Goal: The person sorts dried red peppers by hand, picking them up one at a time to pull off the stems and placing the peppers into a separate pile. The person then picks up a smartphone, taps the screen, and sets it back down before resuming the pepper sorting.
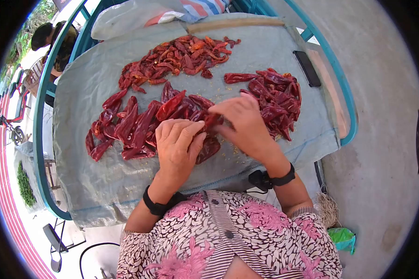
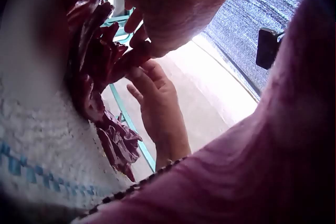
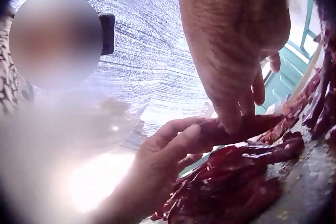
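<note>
A dried red chili pepper is held between both hands, above a pile of large dark-red chilies. My left hand grips one end, fingers curled and thumb against it. From the other side my right hand pinches the same chili, fingertips pressing down on it in the right wrist view. In the head view the hands partly hide the chili. Right of the right hand lies a second pile of dark-red chilies. Smaller, orange-red chilies form a third pile at the back.
A grey-green woven sheet covers the table, with loose seeds scattered on it. A black phone lies near the right edge. Teal rails border the sides. A striped plastic bag sits at the back; another person is beyond the left rail.
</note>
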